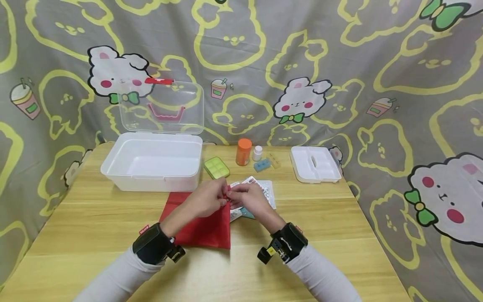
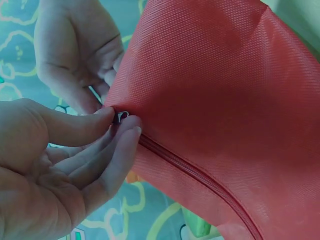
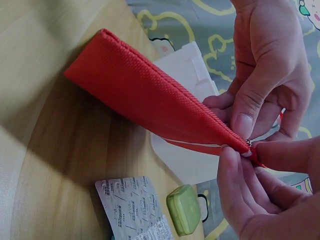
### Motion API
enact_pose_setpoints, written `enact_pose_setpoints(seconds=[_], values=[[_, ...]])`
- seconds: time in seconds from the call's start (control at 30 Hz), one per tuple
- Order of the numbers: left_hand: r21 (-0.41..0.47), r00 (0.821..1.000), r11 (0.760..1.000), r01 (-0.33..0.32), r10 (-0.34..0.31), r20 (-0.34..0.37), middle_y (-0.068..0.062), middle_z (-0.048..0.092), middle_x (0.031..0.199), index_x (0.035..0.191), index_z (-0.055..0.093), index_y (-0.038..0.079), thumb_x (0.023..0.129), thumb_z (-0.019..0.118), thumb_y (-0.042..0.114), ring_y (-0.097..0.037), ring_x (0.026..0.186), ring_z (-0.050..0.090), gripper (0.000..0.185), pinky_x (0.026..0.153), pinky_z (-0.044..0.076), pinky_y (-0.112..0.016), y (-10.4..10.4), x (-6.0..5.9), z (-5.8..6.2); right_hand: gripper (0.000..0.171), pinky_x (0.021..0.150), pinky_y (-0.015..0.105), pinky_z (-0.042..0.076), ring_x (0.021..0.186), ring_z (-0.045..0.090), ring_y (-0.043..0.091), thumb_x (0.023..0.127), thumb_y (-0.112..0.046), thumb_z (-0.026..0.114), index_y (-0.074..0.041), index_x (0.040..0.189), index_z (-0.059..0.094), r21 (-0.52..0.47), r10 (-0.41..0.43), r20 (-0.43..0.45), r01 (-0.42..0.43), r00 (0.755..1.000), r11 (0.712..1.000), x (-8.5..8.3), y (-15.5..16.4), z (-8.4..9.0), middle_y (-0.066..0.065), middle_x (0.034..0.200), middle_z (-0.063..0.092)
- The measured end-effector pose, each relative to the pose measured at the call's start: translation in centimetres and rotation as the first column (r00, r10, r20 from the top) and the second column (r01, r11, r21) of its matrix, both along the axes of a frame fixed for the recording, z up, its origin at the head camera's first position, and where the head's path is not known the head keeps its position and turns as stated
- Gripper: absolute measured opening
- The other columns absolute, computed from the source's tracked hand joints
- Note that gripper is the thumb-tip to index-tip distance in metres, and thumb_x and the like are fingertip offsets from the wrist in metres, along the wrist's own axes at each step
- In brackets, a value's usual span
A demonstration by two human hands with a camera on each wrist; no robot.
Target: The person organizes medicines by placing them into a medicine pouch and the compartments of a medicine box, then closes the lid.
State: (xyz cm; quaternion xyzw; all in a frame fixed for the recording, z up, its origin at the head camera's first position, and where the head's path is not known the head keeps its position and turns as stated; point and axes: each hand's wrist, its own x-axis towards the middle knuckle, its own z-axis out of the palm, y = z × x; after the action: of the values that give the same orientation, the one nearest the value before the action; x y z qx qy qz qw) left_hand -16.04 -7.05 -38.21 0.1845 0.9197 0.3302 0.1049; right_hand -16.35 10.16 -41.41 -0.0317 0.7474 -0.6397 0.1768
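Behind the desk [image 1: 94,222] hangs a grey cloth printed with yellow outlines and white rabbits. Both my hands meet at one corner of the red pouch [image 1: 203,226], which lies directly beneath them on the wood. My left hand [image 1: 205,201] pinches the small metal zipper pull [image 2: 120,116] between thumb and forefinger; my grip there is clamped on the pull. My right hand [image 1: 250,199] pinches the pouch fabric just beside that pull, at the end of the zipper [image 2: 200,180]. In the head view the pull itself is hidden by my fingers. Under and just beyond my right hand lie blister packs [image 1: 269,193], partly covered. Beyond the grip stand a green pill case [image 1: 216,167], an orange bottle [image 1: 243,152] and a small white bottle [image 1: 257,153]. Beyond my left hand sits the open white box [image 1: 151,161]; beyond my right, a white tray [image 1: 315,164].
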Motion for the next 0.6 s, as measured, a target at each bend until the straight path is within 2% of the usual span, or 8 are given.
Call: enact_pose_setpoints(seconds=[0.23, 0.37, 0.47, 0.6], values=[[0.009, 0.998, 1.0, -0.01, 0.011, -0.062, 0.001, 0.063, 0.067, 0.082, 0.067, 0.007, 0.082, 0.076, 0.001, -0.014, 0.061, 0.056, 0.01, 0.055, 0.047, -0.025, -0.3, -0.2, -0.3, 0.017, 0.076, 0.037, 0.064, 0.077, 0.075, 0.02, 0.093, -0.008, 0.069, 0.003, 0.106, 0.071, 0.093, 0.031, -0.066, -0.024, 0.997, 0.995, 0.2, -0.3, 0.0, 0.016, 0.096, 0.076], [-0.016, 0.994, 1.0, -0.017, 0.015, -0.104, 0.003, 0.063, 0.064, 0.071, 0.068, 0.01, 0.079, 0.075, 0.002, -0.013, 0.061, 0.055, 0.013, 0.056, 0.045, -0.025, -0.4, -0.3, -0.7, 0.011, 0.074, 0.044, 0.063, 0.074, 0.075, 0.021, 0.093, -0.004, 0.066, 0.002, 0.103, 0.065, 0.163, 0.054, -0.123, -0.033, 0.991, 0.986, 0.4, -0.6, 0.0, 0.018, 0.089, 0.076], [-0.024, 0.991, 1.0, -0.01, 0.007, -0.131, 0.004, 0.06, 0.06, 0.066, 0.066, 0.011, 0.077, 0.071, 0.002, -0.012, 0.059, 0.053, 0.016, 0.055, 0.043, -0.024, -0.4, -0.2, -1.0, 0.008, 0.07, 0.039, 0.062, 0.069, 0.073, 0.019, 0.092, -0.003, 0.065, 0.001, 0.099, 0.066, 0.218, 0.046, -0.181, -0.006, 0.982, 0.976, 0.5, -0.8, -0.1, 0.015, 0.082, 0.075], [-0.028, 0.99, 1.0, 0.005, -0.009, -0.14, 0.005, 0.055, 0.058, 0.065, 0.063, 0.012, 0.079, 0.069, 0.001, -0.012, 0.058, 0.05, 0.019, 0.054, 0.04, -0.024, -0.4, -0.1, -1.2, 0.007, 0.062, 0.026, 0.055, 0.066, 0.07, 0.017, 0.09, 0.0, 0.066, 0.0, 0.097, 0.069, 0.261, 0.027, -0.249, 0.04, 0.968, 0.964, 0.6, -0.8, -0.1, 0.012, 0.076, 0.073]])
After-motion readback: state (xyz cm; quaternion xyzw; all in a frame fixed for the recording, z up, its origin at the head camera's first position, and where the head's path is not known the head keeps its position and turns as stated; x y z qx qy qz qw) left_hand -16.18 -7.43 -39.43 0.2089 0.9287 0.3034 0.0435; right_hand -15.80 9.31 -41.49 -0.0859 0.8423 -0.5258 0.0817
